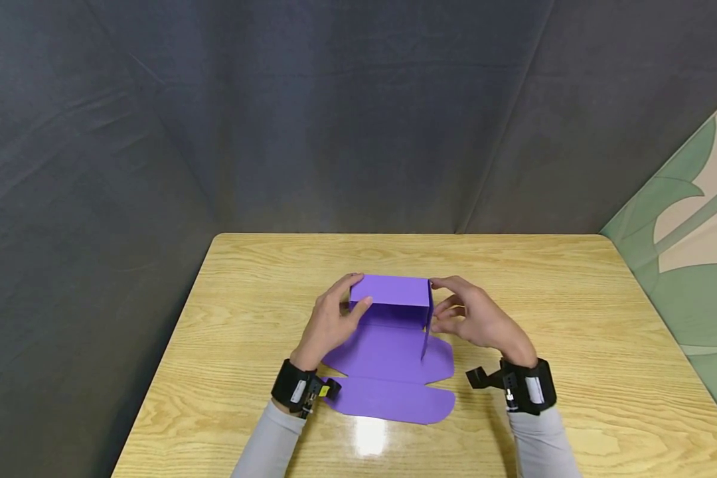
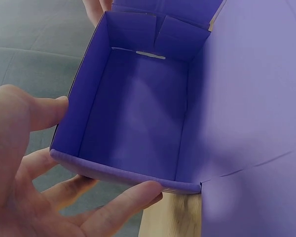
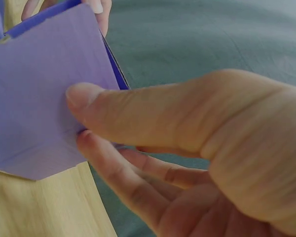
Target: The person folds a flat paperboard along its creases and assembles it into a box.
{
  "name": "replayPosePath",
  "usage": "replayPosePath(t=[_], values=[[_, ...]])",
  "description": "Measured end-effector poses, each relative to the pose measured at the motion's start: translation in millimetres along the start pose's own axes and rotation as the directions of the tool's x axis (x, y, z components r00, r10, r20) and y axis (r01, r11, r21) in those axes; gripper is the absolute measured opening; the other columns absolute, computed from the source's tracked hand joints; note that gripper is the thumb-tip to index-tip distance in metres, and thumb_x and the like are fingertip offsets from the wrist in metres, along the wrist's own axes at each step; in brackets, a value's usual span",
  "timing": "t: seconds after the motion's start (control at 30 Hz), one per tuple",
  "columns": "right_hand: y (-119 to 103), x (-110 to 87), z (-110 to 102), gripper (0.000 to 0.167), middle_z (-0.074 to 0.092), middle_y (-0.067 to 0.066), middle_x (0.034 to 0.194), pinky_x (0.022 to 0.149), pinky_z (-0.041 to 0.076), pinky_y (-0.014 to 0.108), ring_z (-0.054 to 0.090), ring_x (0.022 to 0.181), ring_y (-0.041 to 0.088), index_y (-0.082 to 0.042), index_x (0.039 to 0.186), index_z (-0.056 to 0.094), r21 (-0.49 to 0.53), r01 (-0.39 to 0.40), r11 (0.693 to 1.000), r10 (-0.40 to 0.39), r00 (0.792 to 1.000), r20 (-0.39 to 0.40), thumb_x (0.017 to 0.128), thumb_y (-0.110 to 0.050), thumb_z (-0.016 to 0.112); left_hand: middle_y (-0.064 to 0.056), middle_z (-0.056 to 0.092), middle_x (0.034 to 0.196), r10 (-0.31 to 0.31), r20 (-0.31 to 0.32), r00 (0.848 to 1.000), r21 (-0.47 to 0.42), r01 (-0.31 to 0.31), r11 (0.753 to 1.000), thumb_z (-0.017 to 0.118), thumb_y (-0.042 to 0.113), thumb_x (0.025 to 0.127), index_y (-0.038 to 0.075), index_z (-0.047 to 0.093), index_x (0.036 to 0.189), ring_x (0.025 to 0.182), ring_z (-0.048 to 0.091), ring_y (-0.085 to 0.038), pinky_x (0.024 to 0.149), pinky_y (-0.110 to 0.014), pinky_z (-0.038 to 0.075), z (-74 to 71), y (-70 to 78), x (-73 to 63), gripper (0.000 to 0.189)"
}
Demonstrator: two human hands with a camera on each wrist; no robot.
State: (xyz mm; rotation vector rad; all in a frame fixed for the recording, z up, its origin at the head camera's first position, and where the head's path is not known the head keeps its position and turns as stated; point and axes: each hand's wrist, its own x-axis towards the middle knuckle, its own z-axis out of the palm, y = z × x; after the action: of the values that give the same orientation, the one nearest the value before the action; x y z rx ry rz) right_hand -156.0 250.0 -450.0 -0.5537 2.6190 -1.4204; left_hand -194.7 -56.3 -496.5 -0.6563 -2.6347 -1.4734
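Observation:
A purple cardboard box [image 1: 390, 290], partly folded up, stands on its side on the table with its open front toward me. Its lid [image 1: 388, 352] lies flat in front, side flaps spread. My left hand [image 1: 330, 326] grips the box's left end; in the left wrist view the thumb rests at the rim of one wall and the fingers spread along the outside of the end. At the other end, my right hand [image 1: 480, 315] presses thumb and fingertips against the outer face of the right end flap [image 3: 39, 89], which hangs past the opening. Some right fingertips are partly hidden.
The wooden table [image 1: 239, 299] extends on both sides of the box. Behind it hangs a dark grey curtain [image 1: 346, 133]. A panel with green leaf shapes [image 1: 702, 292] stands along the right side.

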Motion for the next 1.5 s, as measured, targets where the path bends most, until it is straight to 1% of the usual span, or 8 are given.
replayPosePath(t=[0.13, 0.27, 0.33, 0.5, 0.73, 1.0, 1.2, 1.5], values=[[1.5, 1.5, 1.5, 0.094, 0.053, 0.027, 0.149, 0.083, 0.065, 0.030, 0.074, 0.097, 0.026, 0.008, 0.157, 0.043, 0.005, -0.010, 1.000, 0.010, 1.000, -0.012, 0.076, 0.007, 0.093, -0.010, 0.055, 0.159, 0.016, 0.001, 1.000, 0.005, -0.016, 1.000, 0.070, 0.031, 0.106, 0.014, 0.057, 0.154, 0.141, 0.059, -0.026, 0.102, -0.041, 0.061, 0.9, 1.2, 0.9, 0.053], [2.5, 2.9, 3.5, 0.099, 0.055, 0.025, 0.146, 0.082, 0.065, 0.031, 0.073, 0.092, 0.023, 0.007, 0.159, 0.041, -0.023, 0.003, 1.000, -0.004, 1.000, -0.028, 0.075, 0.006, 0.094, -0.009, 0.056, 0.159, 0.019, 0.011, 1.000, 0.000, -0.019, 1.000, 0.070, 0.031, 0.106, 0.014, 0.057, 0.154, 0.141, 0.059, -0.025, 0.103, -0.040, 0.060, 2.1, 3.3, 1.8, 0.053], [2.9, 3.9, 5.3, 0.099, 0.057, 0.025, 0.144, 0.081, 0.065, 0.031, 0.072, 0.090, 0.022, 0.007, 0.158, 0.042, -0.038, 0.011, 0.999, -0.012, 0.999, -0.043, 0.074, 0.006, 0.094, -0.008, 0.055, 0.160, 0.015, 0.018, 1.000, 0.001, -0.015, 1.000, 0.069, 0.032, 0.106, 0.015, 0.057, 0.154, 0.141, 0.060, -0.024, 0.103, -0.040, 0.060, 2.2, 3.7, 1.8, 0.053], [2.4, 7.9, 15.1, 0.097, 0.060, 0.023, 0.140, 0.081, 0.065, 0.031, 0.072, 0.086, 0.018, 0.007, 0.156, 0.045, -0.080, 0.010, 0.997, -0.017, 0.996, -0.082, 0.074, 0.002, 0.096, -0.009, 0.055, 0.160, 0.010, 0.003, 1.000, 0.011, -0.010, 1.000, 0.068, 0.034, 0.106, 0.015, 0.057, 0.155, 0.138, 0.062, -0.026, 0.102, -0.043, 0.061, 0.2, 1.9, -2.6, 0.053], [0.2, 11.4, 27.5, 0.093, 0.062, 0.022, 0.139, 0.078, 0.064, 0.030, 0.071, 0.083, 0.013, 0.006, 0.154, 0.049, -0.128, -0.006, 0.992, -0.008, 0.993, -0.116, 0.075, -0.006, 0.098, -0.013, 0.056, 0.158, 0.004, -0.013, 1.000, 0.013, -0.004, 1.000, 0.071, 0.028, 0.105, 0.012, 0.058, 0.152, 0.138, 0.062, -0.029, 0.101, -0.044, 0.061, -3.2, -1.8, -8.1, 0.052], [-1.9, 12.4, 23.7, 0.092, 0.066, 0.016, 0.132, 0.069, 0.061, 0.026, 0.070, 0.079, 0.010, 0.005, 0.151, 0.053, -0.202, -0.016, 0.979, -0.020, 0.984, -0.175, 0.074, -0.012, 0.100, -0.018, 0.054, 0.159, 0.034, -0.017, 0.999, -0.003, -0.034, 0.999, 0.070, 0.028, 0.106, 0.010, 0.057, 0.153, 0.137, 0.063, -0.031, 0.098, -0.042, 0.063, 1.3, -0.1, -3.2, 0.052], [-2.9, 13.7, 26.3, 0.083, 0.068, 0.013, 0.122, 0.065, 0.060, 0.026, 0.068, 0.077, 0.010, 0.005, 0.146, 0.058, -0.244, -0.008, 0.970, -0.042, 0.980, -0.196, 0.076, -0.013, 0.099, -0.015, 0.055, 0.159, 0.023, -0.025, 0.999, 0.002, -0.023, 1.000, 0.071, 0.029, 0.105, 0.011, 0.059, 0.152, 0.135, 0.064, -0.030, 0.099, -0.039, 0.062, 1.9, 1.1, -2.3, 0.052], [-2.9, 16.2, 31.0, 0.076, 0.066, 0.010, 0.108, 0.064, 0.059, 0.025, 0.066, 0.072, 0.010, 0.006, 0.142, 0.061, -0.299, 0.000, 0.954, -0.072, 0.971, -0.229, 0.078, -0.014, 0.098, -0.018, 0.054, 0.159, 0.014, -0.031, 0.999, 0.007, -0.014, 1.000, 0.072, 0.030, 0.104, 0.011, 0.060, 0.151, 0.131, 0.067, -0.032, 0.098, -0.041, 0.063, 2.2, 1.2, -2.7, 0.052]])
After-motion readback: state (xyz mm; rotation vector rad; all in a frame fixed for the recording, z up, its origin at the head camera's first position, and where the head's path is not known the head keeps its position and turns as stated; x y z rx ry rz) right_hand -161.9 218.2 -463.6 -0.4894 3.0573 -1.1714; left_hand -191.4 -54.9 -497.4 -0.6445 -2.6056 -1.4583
